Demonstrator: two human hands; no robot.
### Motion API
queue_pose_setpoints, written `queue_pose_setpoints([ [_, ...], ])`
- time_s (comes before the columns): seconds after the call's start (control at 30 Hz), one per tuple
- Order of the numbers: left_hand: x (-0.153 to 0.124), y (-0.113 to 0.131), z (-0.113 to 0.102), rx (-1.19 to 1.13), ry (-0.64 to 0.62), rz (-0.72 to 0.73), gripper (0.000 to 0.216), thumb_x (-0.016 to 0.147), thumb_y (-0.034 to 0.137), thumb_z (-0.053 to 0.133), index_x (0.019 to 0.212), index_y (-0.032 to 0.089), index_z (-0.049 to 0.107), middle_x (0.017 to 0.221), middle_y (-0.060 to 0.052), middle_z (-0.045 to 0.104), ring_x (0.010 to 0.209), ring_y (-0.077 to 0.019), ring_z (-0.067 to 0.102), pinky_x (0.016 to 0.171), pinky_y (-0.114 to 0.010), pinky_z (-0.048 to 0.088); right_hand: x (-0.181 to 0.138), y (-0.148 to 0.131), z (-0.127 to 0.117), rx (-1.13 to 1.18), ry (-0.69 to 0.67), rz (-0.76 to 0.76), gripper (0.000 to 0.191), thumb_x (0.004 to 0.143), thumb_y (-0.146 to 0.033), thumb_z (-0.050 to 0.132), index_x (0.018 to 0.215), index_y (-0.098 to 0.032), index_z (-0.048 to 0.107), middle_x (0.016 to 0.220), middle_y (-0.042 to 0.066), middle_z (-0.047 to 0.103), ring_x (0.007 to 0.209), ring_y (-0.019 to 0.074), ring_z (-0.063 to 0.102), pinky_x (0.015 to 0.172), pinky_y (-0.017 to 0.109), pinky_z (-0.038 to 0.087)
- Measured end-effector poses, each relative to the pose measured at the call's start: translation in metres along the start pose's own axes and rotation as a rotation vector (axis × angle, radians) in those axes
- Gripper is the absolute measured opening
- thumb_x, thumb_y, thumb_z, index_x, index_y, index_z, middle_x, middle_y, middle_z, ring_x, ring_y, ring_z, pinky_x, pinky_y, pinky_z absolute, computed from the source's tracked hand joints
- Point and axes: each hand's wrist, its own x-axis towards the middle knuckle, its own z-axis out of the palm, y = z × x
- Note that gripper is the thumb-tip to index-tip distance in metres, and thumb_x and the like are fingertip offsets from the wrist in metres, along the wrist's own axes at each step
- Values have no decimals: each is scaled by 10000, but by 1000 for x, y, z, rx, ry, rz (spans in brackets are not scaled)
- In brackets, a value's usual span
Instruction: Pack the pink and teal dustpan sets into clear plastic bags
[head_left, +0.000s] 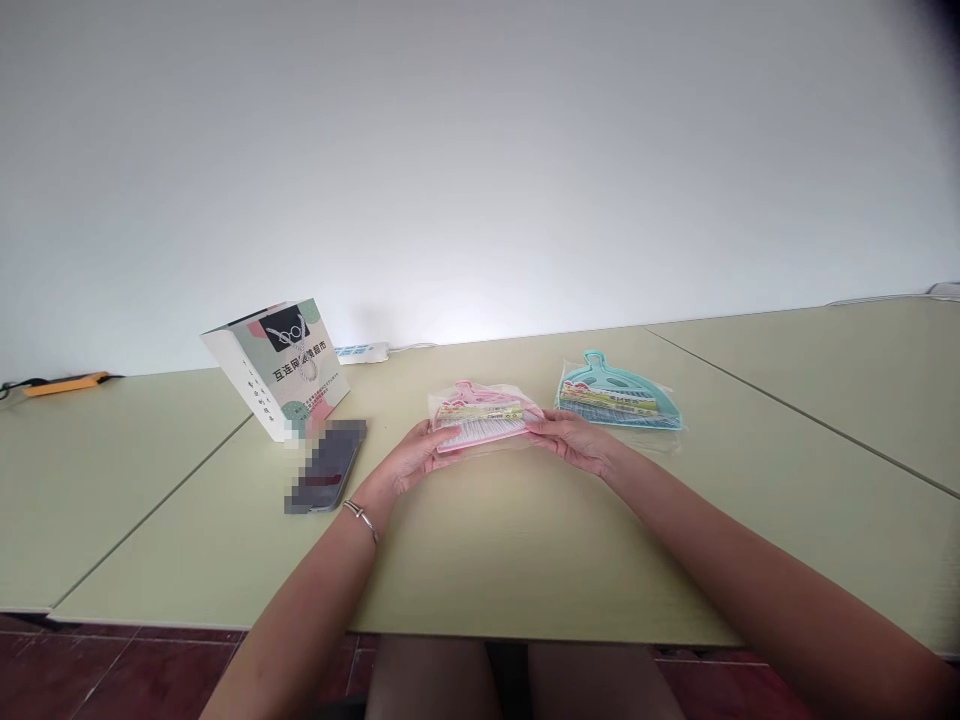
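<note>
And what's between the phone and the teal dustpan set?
The pink dustpan set, with the left hand and right hand holding its sides, in the head view.

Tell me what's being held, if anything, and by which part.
The clear-wrapped pink dustpan-and-brush set: the left grip has its left end, the right grip its right end.

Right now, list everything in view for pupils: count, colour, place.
Pink dustpan set: one, pink, centre
Teal dustpan set: one, teal, right
Bag: one, multicoloured, left
Phone: one, dark, near bag
Bar: one, orange, far left
Strip: one, white, beside bag
White object: one, white, far right
Tabletop: one, seamed, pale green, centre
Wall: one, white, back
Floor: one, dark red, bottom
Bracelet: one, silvery, left wrist
Legs: two, bottom centre
Arms: two, bare, lower sides
Left hand: one, gripping pink set's left
Right hand: one, gripping pink set's right
</note>
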Motion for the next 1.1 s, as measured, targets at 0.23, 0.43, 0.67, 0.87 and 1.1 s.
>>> queue_pose_setpoints([
  [0.23, 6, -5, 0, 145, 171, 117, 820, 715, 278, 727, 1375, 92, 276, 785, -84, 686, 695, -155, 638, 818, -349, 494, 5, 9, 5, -86, 236, -44, 110, 769, -158, 669, 663, -141, 646, 566, 60, 690, 506, 110, 643, 497, 169, 540],
  [0.43, -3, -3, -10, 362, -181, 268, 1029, 455, 179, 858, 1360, 299, 381, 1396, -99, 431, 1157, -237, 511, 926, -329, 432, 4, 0, 0, -98, 250, 0, 103, 763, -162, 650, 665, -154, 618, 506, 29, 651, 429, 94, 578, 376, 157, 426],
  [0.67, 15, -13, -5, 344, 188, 415, 212, 695, 382, 686, 725, 177, 640, 775, -19, 643, 701, -157, 595, 709, -254, 453, -6, 2, 3, -158, 64, -115, 593, 536, -184, 832, 1055, -247, 552, 906, 31, 709, 787, 191, 680, 673, 327, 560],
  [0.87, 13, -15, 3, 311, 149, 350, 236, 749, 297, 635, 957, 184, 625, 670, -3, 648, 623, -141, 613, 651, -254, 454, 7, 14, 0, -343, 295, -340, 314, 569, -269, 791, 789, -233, 570, 645, -36, 652, 599, 129, 607, 696, 303, 522],
  [1.1, 5, -11, 7, 198, 85, 281, 951, 686, 246, 708, 1440, 170, 133, 850, -40, 697, 726, -167, 661, 738, -310, 474, 8, 3, -6, -213, 183, -446, 393, 541, -259, 751, 915, -245, 630, 695, -48, 681, 693, 144, 610, 716, 290, 480],
])
